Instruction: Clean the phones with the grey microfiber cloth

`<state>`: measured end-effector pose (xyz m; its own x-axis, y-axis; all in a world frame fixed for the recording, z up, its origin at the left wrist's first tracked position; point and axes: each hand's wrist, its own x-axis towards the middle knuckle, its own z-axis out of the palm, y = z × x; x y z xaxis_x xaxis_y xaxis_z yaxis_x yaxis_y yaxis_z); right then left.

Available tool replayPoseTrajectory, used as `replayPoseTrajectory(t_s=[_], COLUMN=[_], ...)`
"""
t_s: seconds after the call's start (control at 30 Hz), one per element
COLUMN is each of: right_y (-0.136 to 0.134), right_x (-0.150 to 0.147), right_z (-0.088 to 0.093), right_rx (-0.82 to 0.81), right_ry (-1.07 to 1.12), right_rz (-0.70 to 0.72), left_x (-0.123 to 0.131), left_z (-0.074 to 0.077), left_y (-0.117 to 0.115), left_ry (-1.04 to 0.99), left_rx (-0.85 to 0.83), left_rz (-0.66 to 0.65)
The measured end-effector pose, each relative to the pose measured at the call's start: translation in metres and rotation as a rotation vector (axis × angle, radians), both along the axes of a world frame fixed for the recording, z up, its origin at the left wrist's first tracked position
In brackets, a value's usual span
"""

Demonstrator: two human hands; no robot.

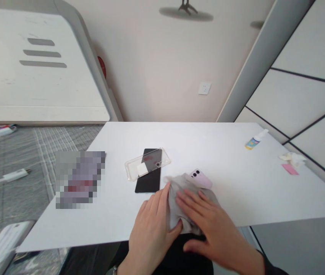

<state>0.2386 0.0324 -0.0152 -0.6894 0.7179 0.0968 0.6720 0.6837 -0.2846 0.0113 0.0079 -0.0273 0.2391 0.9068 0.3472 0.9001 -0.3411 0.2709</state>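
A lilac phone (205,178) lies back up near the table's front edge, its camera corner showing. The rest of it is hidden under a grey cloth (176,208). My left hand (152,225) is closed on the cloth's left side, fingertips at the far edge and thumb on the near part. Flat across the top of the cloth rests my right hand (208,219), fingers stretched out. Just left of them, a black phone or dark glass panel (147,183) lies on the table, with a clear phone case (132,170) across it.
The white table (116,225) also bears a small spray bottle (255,140) at the far right. Crumpled white tissue (295,158) and a pink slip (290,169) lie near the right edge. At the left edge is a blurred-out purple item (84,177). A white charger (15,175) lies beyond the table.
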Motion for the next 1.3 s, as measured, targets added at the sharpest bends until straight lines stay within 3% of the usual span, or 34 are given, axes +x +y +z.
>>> replayPoseTrajectory(t_s=[0.13,0.5,0.7,0.9,1.1,1.3], right_y=[0.011,-0.010,-0.006,-0.006,-0.008,-0.008], right_x=[0.013,0.002,0.006,0.003,0.004,0.004], right_z=[-0.006,-0.017,-0.018,-0.020,-0.020,-0.020], right_rx=[0.123,0.174,0.191,0.219,0.224,0.229], right_ry=[-0.015,0.002,-0.029,0.022,0.005,-0.032], right_rz=[-0.239,-0.243,-0.207,-0.270,-0.268,-0.264], left_x=[0.001,0.002,-0.004,-0.007,-0.016,-0.019], left_z=[0.000,0.000,0.000,0.001,0.017,0.024], left_y=[0.000,0.001,-0.002,0.002,0.007,0.007], left_ry=[-0.012,0.027,-0.156,-0.371,-0.785,-0.950], left_rx=[0.035,0.048,-0.080,-0.185,-0.354,-0.482], left_rz=[0.000,-0.001,-0.024,-0.023,-0.007,0.043])
